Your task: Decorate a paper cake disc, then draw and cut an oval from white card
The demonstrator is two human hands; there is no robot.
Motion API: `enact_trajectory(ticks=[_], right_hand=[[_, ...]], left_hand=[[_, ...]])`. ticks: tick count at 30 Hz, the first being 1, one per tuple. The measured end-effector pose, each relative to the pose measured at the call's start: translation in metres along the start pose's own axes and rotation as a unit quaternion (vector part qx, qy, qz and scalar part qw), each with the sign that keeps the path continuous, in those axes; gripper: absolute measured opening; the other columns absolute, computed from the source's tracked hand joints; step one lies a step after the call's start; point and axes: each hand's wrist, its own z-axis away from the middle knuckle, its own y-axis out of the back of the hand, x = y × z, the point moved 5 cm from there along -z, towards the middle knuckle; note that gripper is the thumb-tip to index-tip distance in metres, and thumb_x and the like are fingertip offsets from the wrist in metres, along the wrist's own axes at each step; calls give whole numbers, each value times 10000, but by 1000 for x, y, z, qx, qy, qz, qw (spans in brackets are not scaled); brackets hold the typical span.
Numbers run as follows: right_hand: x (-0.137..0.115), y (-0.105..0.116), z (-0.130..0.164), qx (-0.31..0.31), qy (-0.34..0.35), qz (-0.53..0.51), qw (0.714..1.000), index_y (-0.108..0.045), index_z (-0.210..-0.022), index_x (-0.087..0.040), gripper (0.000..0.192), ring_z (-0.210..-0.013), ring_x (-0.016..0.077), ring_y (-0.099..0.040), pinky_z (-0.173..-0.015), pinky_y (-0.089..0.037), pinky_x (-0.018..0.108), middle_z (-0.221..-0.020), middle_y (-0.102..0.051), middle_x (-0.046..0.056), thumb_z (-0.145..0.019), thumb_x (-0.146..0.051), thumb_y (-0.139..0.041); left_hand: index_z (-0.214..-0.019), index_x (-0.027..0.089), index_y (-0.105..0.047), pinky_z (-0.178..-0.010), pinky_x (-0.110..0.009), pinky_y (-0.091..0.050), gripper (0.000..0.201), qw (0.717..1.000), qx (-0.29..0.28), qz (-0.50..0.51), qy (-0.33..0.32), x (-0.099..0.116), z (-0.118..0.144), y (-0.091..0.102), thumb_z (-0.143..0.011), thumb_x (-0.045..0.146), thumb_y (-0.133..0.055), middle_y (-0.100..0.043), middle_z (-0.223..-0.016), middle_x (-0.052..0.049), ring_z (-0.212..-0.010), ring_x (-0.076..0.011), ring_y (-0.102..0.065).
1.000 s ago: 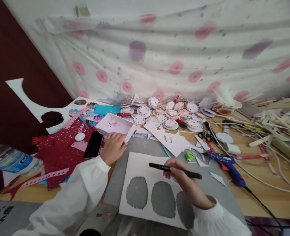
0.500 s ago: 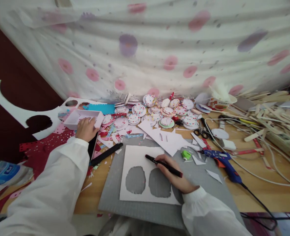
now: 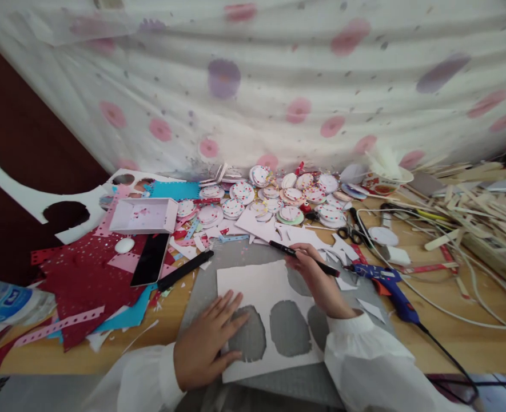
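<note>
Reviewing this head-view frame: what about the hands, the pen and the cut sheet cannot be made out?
- Third oval hole in the white sheet: mostly hidden behind the right hand.
- Black pen: print too small to read; its middle hidden by the fingers.
- Sheet's near left corner: covered by the left hand.
- Water bottle: cut off by the left edge, label blurred.

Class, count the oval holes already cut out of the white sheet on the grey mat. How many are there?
3 in the white sheet: left hole beside the left hand, middle hole, right hole partly hidden by the right hand.
</note>
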Motion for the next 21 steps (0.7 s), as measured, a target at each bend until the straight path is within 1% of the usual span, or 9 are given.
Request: enact_trajectory(ticks=[3, 5, 7, 9, 11, 13, 15, 18, 21], right_hand=[[-14, -7, 21, -39, -30, -92, 995, -612, -951, -242, 166, -741, 133, -557, -681, -427, 245, -811, -624, -5, -867, -384, -625], [-22, -15, 37, -70, -42, -127, 989, -615, -882, -227, 135, -661, 111, -523, -620, -407, 226, -723, -587, -16, -874, -362, -627], [-27, -26, 50, -103, -50, -141, 983, -616, -864, -221, 124, -635, 106, -514, -598, -397, 224, -688, -563, -19, -886, -343, -618], [-28, -36, 61, -133, -53, -139, 980, -621, -888, -222, 106, -654, 112, -524, -603, -400, 230, -709, -562, -14, -891, -327, -614], [-28, -43, 69, -159, -49, -117, 979, -625, -900, -216, 102, -672, 116, -524, -611, -400, 238, -739, -561, -8, -890, -318, -617], [-28, -49, 75, -184, -38, -90, 978, -626, -902, -207, 120, -677, 118, -514, -619, -399, 247, -758, -558, -2, -893, -326, -611], [-29, -52, 80, -204, -29, -69, 976, -624, -913, -200, 142, -680, 121, -506, -627, -396, 254, -765, -555, 2, -899, -339, -600], [-31, -58, 84, -235, -20, -45, 971, -609, -938, -195, 160, -693, 125, -502, -631, -388, 257, -766, -555, 2, -902, -350, -599], [-31, -71, 86, -264, -27, -3, 964, -590, -924, -188, 193, -644, 111, -469, -586, -358, 244, -728, -538, -13, -897, -379, -605]], left_hand=[[-1543, 272, -103, -1182, -543, -234, 706, 1000, 7, 22, -10, -4, 0, 0, -944, 306, -475, -182, -1609, -83, -1487, -292, -137], [-1542, 246, -92, -1190, -516, -238, 694, 999, 13, 42, -18, -3, -7, 2, -954, 292, -459, -231, -1596, -97, -1485, -271, -163], [-1519, 217, -183, -1181, -488, -271, 638, 996, 41, 72, -20, 3, -19, 9, -956, 319, -465, -296, -1567, -125, -1465, -268, -238], [-1438, 182, -343, -1124, -458, -362, 582, 987, 108, 117, -4, 12, -31, 25, -931, 412, -514, -408, -1491, -166, -1389, -284, -381], [-1294, 168, -477, -957, -376, -491, 519, 970, 153, 190, 11, 22, -40, 42, -891, 485, -562, -614, -1240, -138, -1131, -242, -587], [-1097, 161, -567, -753, -278, -507, 372, 963, 116, 245, 1, 35, -47, 54, -911, 480, -529, -678, -915, -53, -824, -165, -627], [-907, 157, -595, -623, -223, -441, 319, 965, 92, 245, -9, 42, -48, 64, -938, 454, -483, -612, -704, 4, -646, -117, -558], [-794, 153, -598, -542, -203, -361, 333, 977, 61, 202, -27, 46, -46, 70, -933, 435, -489, -543, -609, 29, -557, -93, -494], [-840, 156, -629, -532, -206, -358, 371, 987, 43, 143, -57, 51, -43, 67, -950, 465, -455, -619, -661, 4, -579, -110, -562]])
